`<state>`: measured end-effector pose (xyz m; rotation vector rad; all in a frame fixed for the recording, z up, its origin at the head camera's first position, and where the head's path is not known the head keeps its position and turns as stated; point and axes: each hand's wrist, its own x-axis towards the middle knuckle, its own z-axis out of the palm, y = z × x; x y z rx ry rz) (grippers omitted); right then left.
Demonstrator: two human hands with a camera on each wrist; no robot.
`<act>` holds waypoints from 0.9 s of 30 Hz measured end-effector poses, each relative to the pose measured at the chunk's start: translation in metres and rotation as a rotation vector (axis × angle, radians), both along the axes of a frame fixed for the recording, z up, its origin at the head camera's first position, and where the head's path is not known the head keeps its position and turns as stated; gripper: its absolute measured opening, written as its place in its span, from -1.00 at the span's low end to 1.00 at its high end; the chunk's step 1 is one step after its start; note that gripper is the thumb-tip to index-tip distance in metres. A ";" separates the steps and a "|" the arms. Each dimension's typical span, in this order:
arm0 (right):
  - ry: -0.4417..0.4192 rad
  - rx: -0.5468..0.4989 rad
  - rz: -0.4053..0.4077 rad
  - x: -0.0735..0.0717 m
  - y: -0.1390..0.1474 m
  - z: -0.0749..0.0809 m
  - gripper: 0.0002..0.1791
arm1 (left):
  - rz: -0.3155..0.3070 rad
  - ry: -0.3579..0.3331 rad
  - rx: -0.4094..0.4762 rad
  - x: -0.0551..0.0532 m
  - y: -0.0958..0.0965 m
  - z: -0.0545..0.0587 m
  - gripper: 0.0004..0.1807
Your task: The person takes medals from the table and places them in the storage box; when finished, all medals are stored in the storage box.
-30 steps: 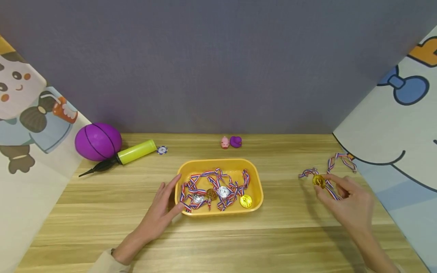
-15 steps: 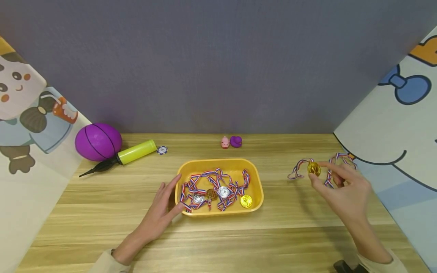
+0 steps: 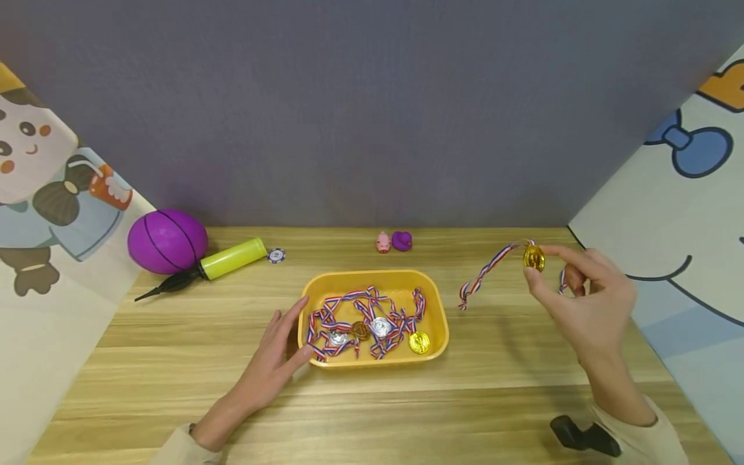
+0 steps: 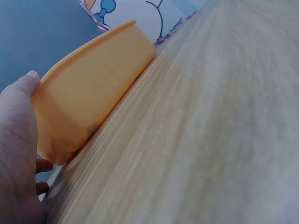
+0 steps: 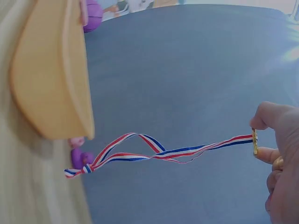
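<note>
In the head view my right hand (image 3: pixel 593 300) pinches a gold medal (image 3: pixel 534 258) between thumb and forefinger, above the table. Its red, white and blue ribbon (image 3: pixel 491 268) trails left to a knotted end. A small gold-coloured bit (image 5: pixel 278 163) shows by the other fingers; what it is I cannot tell. My left hand (image 3: pixel 267 365) rests against the left end of a yellow tray (image 3: pixel 372 364), thumb and fingers spread at its rim. Inside lie silver medals (image 3: pixel 380 327), a bronze medal (image 3: pixel 360 331) and another gold medal (image 3: pixel 419 342) among tangled ribbons.
Another striped ribbon (image 3: pixel 562 281) is mostly hidden behind my right hand. At the back stand a pink pig (image 3: pixel 383 243) and a purple duck (image 3: pixel 402 241). On the left are a purple ball (image 3: pixel 167 241), a yellow-green hand pump (image 3: pixel 232 259) and a chip (image 3: pixel 276 256). Walls enclose the table.
The right hand has lifted the gold medal up off the right of the table, and its ribbon has swung out to the left. The left hand and tray have stayed put.
</note>
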<state>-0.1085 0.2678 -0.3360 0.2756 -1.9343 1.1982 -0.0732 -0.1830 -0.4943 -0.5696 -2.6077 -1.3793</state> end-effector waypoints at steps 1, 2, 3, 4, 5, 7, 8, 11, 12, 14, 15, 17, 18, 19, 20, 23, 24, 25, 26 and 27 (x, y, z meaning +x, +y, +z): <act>0.004 -0.019 0.006 -0.001 -0.001 0.002 -0.71 | -0.001 0.002 0.001 0.000 0.000 0.000 -0.12; 0.012 -0.036 0.014 -0.002 -0.003 0.004 -0.70 | -0.003 0.003 0.001 0.000 0.000 0.000 -0.12; 0.021 -0.047 0.022 -0.003 -0.004 0.007 -0.70 | -0.003 0.005 0.001 -0.001 0.000 0.000 -0.12; 0.029 -0.059 0.032 -0.005 -0.006 0.009 -0.70 | -0.005 0.007 0.001 -0.001 0.000 0.000 -0.12; 0.036 -0.068 0.042 -0.006 -0.008 0.011 -0.69 | -0.005 0.008 0.002 -0.001 0.000 0.000 -0.13; 0.050 -0.088 0.059 -0.008 -0.012 0.016 -0.69 | -0.005 0.009 0.001 -0.001 0.000 0.000 -0.13; 0.061 -0.098 0.069 -0.009 -0.015 0.018 -0.69 | -0.005 0.008 0.000 -0.001 0.000 0.000 -0.13; 0.077 -0.124 0.102 -0.011 -0.027 0.025 -0.69 | -0.001 0.004 -0.002 0.000 0.000 0.000 -0.13; 0.084 -0.132 0.117 -0.011 -0.031 0.027 -0.68 | 0.000 0.001 -0.002 0.000 0.000 0.001 -0.13; 0.094 -0.140 0.147 -0.011 -0.040 0.030 -0.68 | 0.003 -0.003 -0.002 0.000 0.000 0.001 -0.13; 0.097 -0.140 0.167 -0.012 -0.044 0.031 -0.68 | 0.003 -0.004 -0.001 0.001 0.000 0.001 -0.13; 0.109 -0.146 0.213 -0.012 -0.052 0.032 -0.67 | 0.004 -0.005 -0.002 0.000 0.000 0.001 -0.13; 0.112 -0.143 0.232 -0.013 -0.056 0.031 -0.67 | 0.005 -0.004 -0.002 0.000 0.000 0.001 -0.13; 0.110 -0.136 0.250 -0.013 -0.060 0.030 -0.66 | 0.005 -0.003 -0.002 0.000 0.000 0.001 -0.13; 0.101 -0.122 0.266 -0.013 -0.064 0.027 -0.66 | 0.005 -0.001 -0.002 0.000 0.000 0.001 -0.13; 0.060 -0.041 0.277 -0.014 -0.073 0.014 -0.65 | 0.003 0.004 0.002 -0.001 0.000 0.001 -0.13; 0.043 -0.012 0.281 -0.015 -0.076 0.009 -0.63 | 0.002 0.005 0.002 -0.001 0.000 0.000 -0.13; 0.026 0.019 0.287 -0.016 -0.078 0.002 -0.63 | 0.001 0.006 0.001 -0.001 0.000 0.000 -0.13; 0.013 0.051 0.288 -0.016 -0.080 -0.005 -0.62 | 0.000 0.007 0.002 -0.001 0.000 0.000 -0.13; 0.000 0.082 0.291 -0.017 -0.082 -0.012 -0.61 | 0.000 0.008 0.002 -0.001 0.000 0.000 -0.13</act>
